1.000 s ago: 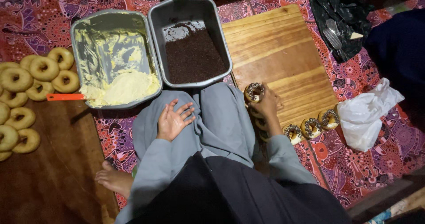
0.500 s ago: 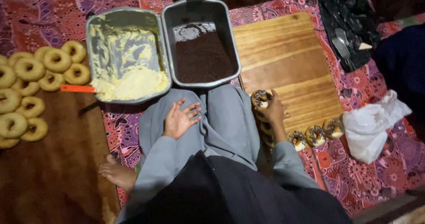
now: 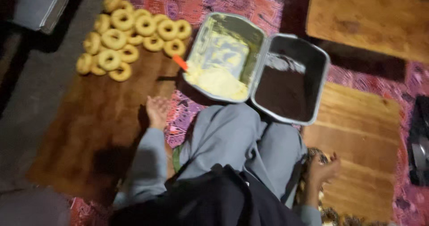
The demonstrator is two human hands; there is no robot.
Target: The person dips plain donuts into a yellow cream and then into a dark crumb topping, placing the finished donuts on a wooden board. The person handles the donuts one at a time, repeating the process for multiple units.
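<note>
- Head view looks down on a person seated on a patterned red and purple floor cloth, grey-clad knees pointing at two metal trays.
- Left hand is open, fingers spread, resting near the edge of the dark wooden board and gripping nothing.
- Right hand is curled over a small coated doughnut at the near edge of the light wooden board; blur hides whether the fingers actually clamp it.
- Pale cream fills the lower part of the left tray, with an orange-handled spatula leaning over its left rim.
- Dark sprinkles cover the bottom of the right tray, which touches the cream tray along one side.
- Plain ring doughnuts lie heaped at the far end of the dark board, well apart from the left hand.
- More coated pieces sit just below the right hand at the picture's bottom edge, too blurred to count.
</note>
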